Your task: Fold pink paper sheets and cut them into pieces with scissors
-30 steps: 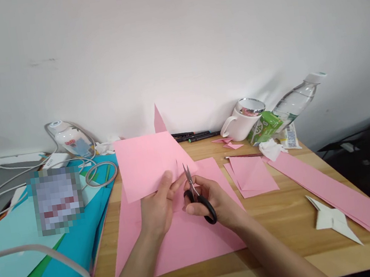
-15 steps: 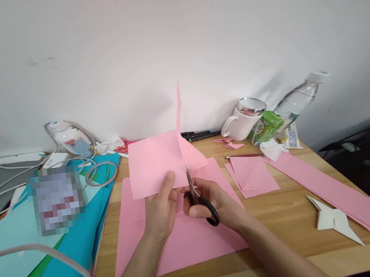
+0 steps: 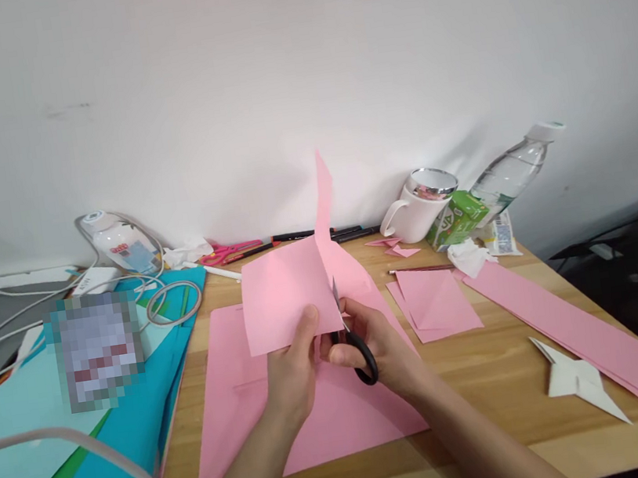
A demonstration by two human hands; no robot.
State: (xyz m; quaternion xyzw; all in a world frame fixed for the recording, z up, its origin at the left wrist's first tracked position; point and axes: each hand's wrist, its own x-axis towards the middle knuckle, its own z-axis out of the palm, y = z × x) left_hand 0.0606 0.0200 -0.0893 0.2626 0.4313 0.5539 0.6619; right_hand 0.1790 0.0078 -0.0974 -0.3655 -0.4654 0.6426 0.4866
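Observation:
My left hand (image 3: 296, 377) pinches the lower edge of a pink sheet of paper (image 3: 284, 291), thumb on top, holding it above the table. Black-handled scissors (image 3: 363, 358) are gripped in my right hand (image 3: 384, 340), their blades at the right side of that sheet. A narrow pink strip (image 3: 323, 199) stands up from the cut, with more of the paper bending off to the right. Beneath both hands lies a larger pink sheet (image 3: 345, 425). Smaller pink squares (image 3: 440, 301) rest to the right of my right hand.
Long pink strips (image 3: 570, 334) and a folded white paper star (image 3: 576, 381) lie on the right. Behind them stand a white mug (image 3: 411, 218), a green carton (image 3: 455, 218) and a tilted bottle (image 3: 515, 172). Blue sheets (image 3: 136, 415) and a cable (image 3: 132, 471) cover the left; pens and pink scissors (image 3: 229, 251) line the wall.
My left hand and the pink sheet have shifted right and slightly down against the scissors. The upright strip now leans more to the right and shows more of its face.

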